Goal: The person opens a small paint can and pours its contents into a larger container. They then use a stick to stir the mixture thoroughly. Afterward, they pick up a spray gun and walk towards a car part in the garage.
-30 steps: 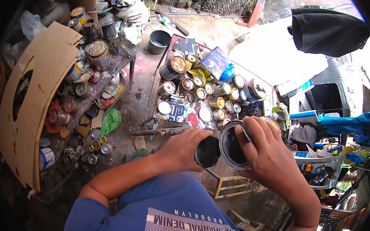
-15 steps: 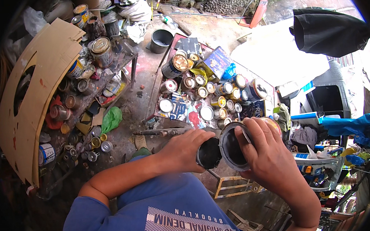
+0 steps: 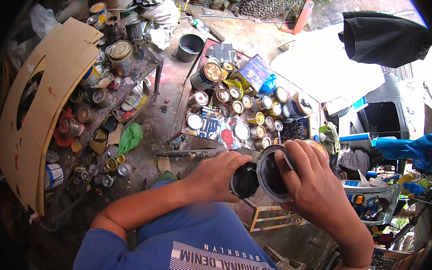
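My left hand [image 3: 210,179] is wrapped round a small can [image 3: 244,181] with its mouth toward me; the inside is coated black. My right hand [image 3: 318,180] grips a larger metal can [image 3: 272,176], tipped toward the small one. Its thumb lies over the rim and the fingers lie along the outer side. Dark grey shows inside the larger can. The two rims meet or nearly meet in front of my chest; whether anything flows between them I cannot make out.
Ahead stands a low table [image 3: 185,114] crowded with paint cans, a blue box [image 3: 256,73] and rags. A black bucket [image 3: 189,48] is beyond it. At left, a cut wooden board [image 3: 50,90] leans by a bench of cans. A metal frame [image 3: 268,218] lies below my hands.
Both hands keep their grip on the cans, almost unmoved. The surroundings have shifted slightly in the view.
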### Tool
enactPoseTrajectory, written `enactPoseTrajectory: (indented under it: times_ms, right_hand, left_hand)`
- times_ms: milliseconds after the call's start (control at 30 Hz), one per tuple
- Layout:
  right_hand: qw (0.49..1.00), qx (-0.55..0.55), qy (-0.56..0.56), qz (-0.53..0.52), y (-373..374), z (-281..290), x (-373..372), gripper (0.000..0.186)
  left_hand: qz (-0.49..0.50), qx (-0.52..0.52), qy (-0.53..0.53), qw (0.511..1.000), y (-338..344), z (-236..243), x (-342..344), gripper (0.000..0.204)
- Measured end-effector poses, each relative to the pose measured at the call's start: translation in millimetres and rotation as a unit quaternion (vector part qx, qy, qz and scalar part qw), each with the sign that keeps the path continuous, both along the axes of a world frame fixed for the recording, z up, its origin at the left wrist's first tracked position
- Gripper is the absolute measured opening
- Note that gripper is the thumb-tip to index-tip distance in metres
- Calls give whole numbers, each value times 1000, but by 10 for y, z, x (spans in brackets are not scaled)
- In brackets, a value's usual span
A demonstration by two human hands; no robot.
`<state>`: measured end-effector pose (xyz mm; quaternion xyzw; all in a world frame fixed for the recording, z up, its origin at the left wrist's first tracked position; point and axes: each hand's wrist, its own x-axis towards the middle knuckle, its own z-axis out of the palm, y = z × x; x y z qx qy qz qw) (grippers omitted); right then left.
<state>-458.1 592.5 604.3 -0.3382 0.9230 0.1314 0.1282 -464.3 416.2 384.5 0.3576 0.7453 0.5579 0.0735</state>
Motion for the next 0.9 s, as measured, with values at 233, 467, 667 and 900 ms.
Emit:
enactPoseTrajectory:
  times_ms: [233, 467, 667, 900]
  right_hand:
    - [1000, 23, -16, -14, 51, -25, 41, 103]
    - [999, 9, -32, -32, 16, -35, 40, 104]
    - [999, 3, -33, -27, 11, -30, 21, 104]
    - [999, -2, -38, -25, -34, 42, -28, 71]
  left_hand:
    - [-8, -11, -30, 999, -11, 17, 30, 97]
    - [-18, -10, -44, 999, -13, -19, 49, 96]
    - [-8, 6, -25, 1000, 6, -64, 26, 97]
    - [-15, -2, -23, 1000, 1, -32, -14, 96]
